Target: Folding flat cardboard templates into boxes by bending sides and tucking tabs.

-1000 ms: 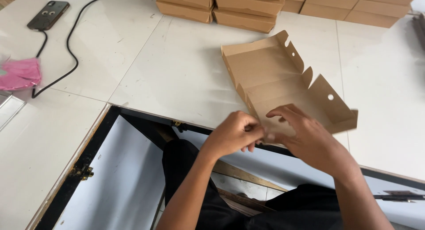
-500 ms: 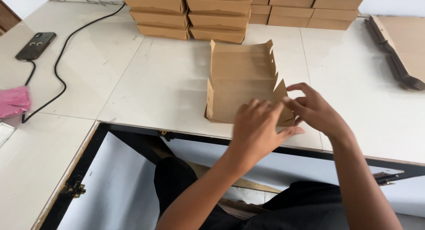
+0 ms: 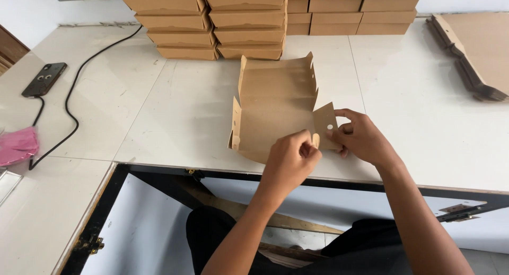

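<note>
Cardboard box [image 3: 275,103], half folded, has its punched flap pinched by the right hand [image 3: 360,137]; the left hand [image 3: 291,158] grips the near corner. Uneven pressure could crease or tear it.

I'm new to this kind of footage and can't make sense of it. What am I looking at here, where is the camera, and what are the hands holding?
There is no machine here: a person works with two bare hands, and the one camera sits on their head, looking down, so the arms reach in from the bottom edge. The left hand and the right hand both grip the near right corner of a half-folded brown cardboard box; the right hand pinches a side flap with a small round hole. The box lies on a white table. At the back stand stacks of finished boxes, and flat cardboard blanks lie at the right. On the left are a phone with a black cable and a pink cloth.
</note>
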